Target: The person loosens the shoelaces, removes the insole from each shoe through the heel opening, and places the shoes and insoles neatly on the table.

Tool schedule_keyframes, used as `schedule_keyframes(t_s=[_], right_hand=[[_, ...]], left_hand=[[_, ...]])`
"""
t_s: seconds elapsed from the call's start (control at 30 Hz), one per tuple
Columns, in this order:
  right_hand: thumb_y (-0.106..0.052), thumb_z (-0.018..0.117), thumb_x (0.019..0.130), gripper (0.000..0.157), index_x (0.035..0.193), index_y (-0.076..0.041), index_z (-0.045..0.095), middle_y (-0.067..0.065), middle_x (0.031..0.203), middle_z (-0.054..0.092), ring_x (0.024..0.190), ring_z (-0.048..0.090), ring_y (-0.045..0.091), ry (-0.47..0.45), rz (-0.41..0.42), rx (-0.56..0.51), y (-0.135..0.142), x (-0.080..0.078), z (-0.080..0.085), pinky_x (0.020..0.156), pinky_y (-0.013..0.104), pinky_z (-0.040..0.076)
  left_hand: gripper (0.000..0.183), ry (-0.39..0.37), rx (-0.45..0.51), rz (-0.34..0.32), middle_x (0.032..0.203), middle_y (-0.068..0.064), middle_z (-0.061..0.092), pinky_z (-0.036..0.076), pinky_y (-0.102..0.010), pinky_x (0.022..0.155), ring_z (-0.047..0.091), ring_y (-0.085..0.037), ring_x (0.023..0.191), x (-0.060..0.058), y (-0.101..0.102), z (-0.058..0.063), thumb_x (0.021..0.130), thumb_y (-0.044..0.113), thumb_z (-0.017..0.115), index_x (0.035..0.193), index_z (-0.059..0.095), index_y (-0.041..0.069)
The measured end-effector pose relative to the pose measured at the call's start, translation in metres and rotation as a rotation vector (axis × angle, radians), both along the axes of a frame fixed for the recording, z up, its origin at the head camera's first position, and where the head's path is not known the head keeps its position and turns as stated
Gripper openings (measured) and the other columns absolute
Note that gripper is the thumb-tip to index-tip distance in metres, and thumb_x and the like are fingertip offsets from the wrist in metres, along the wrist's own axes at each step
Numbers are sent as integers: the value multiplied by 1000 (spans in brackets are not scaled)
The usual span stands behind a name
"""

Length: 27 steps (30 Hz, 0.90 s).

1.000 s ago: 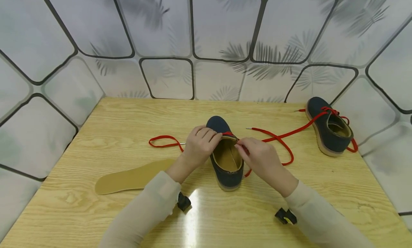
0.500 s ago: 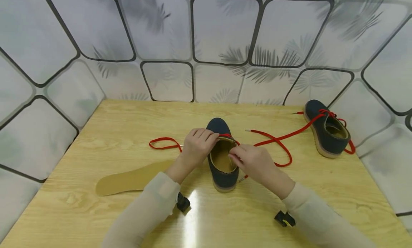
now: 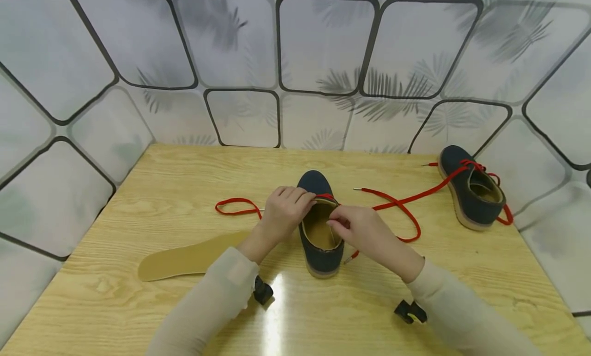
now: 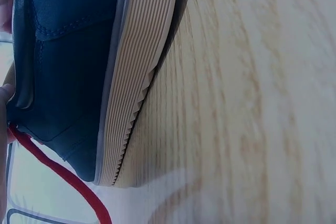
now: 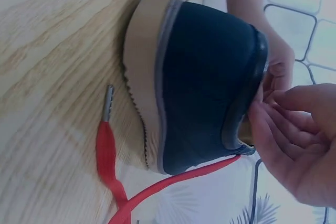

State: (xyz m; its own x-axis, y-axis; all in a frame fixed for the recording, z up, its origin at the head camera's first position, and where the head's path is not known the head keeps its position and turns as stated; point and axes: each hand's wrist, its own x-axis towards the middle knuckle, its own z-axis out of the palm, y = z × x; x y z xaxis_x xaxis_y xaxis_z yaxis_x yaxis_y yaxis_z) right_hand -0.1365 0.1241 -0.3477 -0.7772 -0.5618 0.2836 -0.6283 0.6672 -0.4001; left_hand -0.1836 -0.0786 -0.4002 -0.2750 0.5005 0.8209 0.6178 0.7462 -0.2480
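A navy shoe (image 3: 320,258) with a beige ridged sole and red lace (image 5: 189,176) stands mid-table, toe away from me. My left hand (image 3: 286,212) grips its left side near the lacing, fingers over the upper; the left wrist view shows mainly the shoe's side (image 4: 68,72). Over the shoe's opening is my right hand (image 3: 362,228), thumb and forefinger brought together and the other fingers curled. In the right wrist view, the right fingers (image 5: 268,124) reach over the collar; I cannot tell what they pinch. The inside at the toe is hidden.
A tan insole (image 3: 184,258) lies left of the shoe, partly under my left forearm. A second navy shoe (image 3: 485,212) stands at the back right, its long red lace (image 3: 415,196) trailing toward the middle. A metal-tipped lace end (image 5: 106,150) lies beside the near shoe.
My right hand has moved slightly left, from the shoe's right collar to over its opening. The shoe's heel has shifted a little left. The left hand keeps its grip.
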Motion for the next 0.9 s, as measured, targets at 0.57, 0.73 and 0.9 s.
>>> schedule_keyframes(t_s=[0.57, 0.73, 0.9], right_hand=[[-6, 63, 89, 14, 97, 4, 69, 9, 82, 70, 70, 64, 12, -584, 40, 7, -10, -27, 21, 64, 26, 55], [-5, 69, 83, 6, 81, -10, 68, -3, 74, 62, 65, 55, 8, -19, 354, 439, -20, -28, 15, 56, 18, 44], [-12, 72, 81, 8, 78, -15, 64, -4, 73, 58, 65, 55, 10, 572, 606, 677, -16, -33, 6, 56, 18, 44]], left_hand=[[12, -130, -13, -103, 79, -4, 64, 53, -21, 58, 62, -14, 66, 0, -3, 5, 85, 14, 71, 89, 68, 4], [11, -120, -3, -108, 80, -4, 65, 53, -21, 58, 62, -15, 66, -1, -4, 4, 85, 14, 71, 89, 68, 4], [12, -104, -17, -120, 79, -3, 64, 52, -21, 55, 61, -14, 64, -3, -2, 1, 85, 16, 71, 88, 68, 4]])
